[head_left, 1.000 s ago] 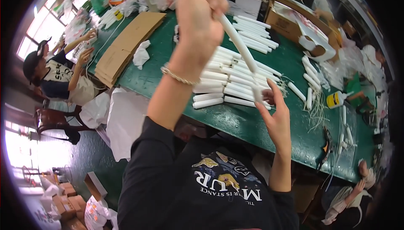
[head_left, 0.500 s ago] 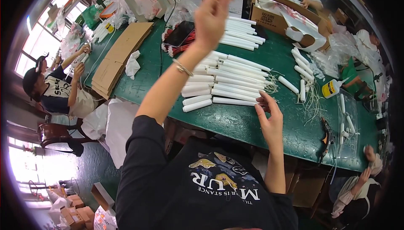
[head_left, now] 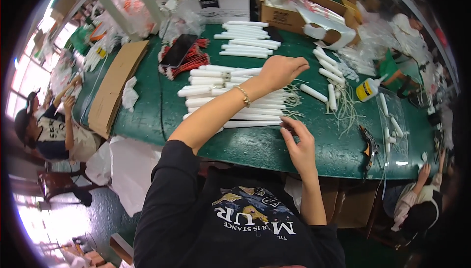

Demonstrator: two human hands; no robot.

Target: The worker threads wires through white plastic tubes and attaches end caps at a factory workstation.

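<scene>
Rows of slim white candle-like tubes (head_left: pixel 260 116) lie on the green table in front of me, with thin pale wires trailing from their right ends. My left hand (head_left: pixel 284 70) is raised over the right part of the rows. Its fingers are bent and pressed together; whether anything small is in them is hidden. At the nearest tube (head_left: pixel 250 124), my right hand (head_left: pixel 300 145) has thumb and forefinger around the right end. Farther back lies another stack of white tubes (head_left: pixel 248 37). Short white tubes with wires (head_left: pixel 332 74) lie to the right.
A dark phone (head_left: pixel 179 50) rests on red wires (head_left: pixel 196 57). Flat cardboard (head_left: pixel 117 89) lies at left, an open carton (head_left: pixel 277 15) at the back. On the right are a glue bottle (head_left: pixel 367 90), dark pliers (head_left: pixel 369 150) and a clear bag (head_left: pixel 400 140). Other people sit around the table.
My left hand has come down and to the right, from above the far stack to over the right part of the tube rows. The right hand stays at the nearest tube's end. The view has shifted.
</scene>
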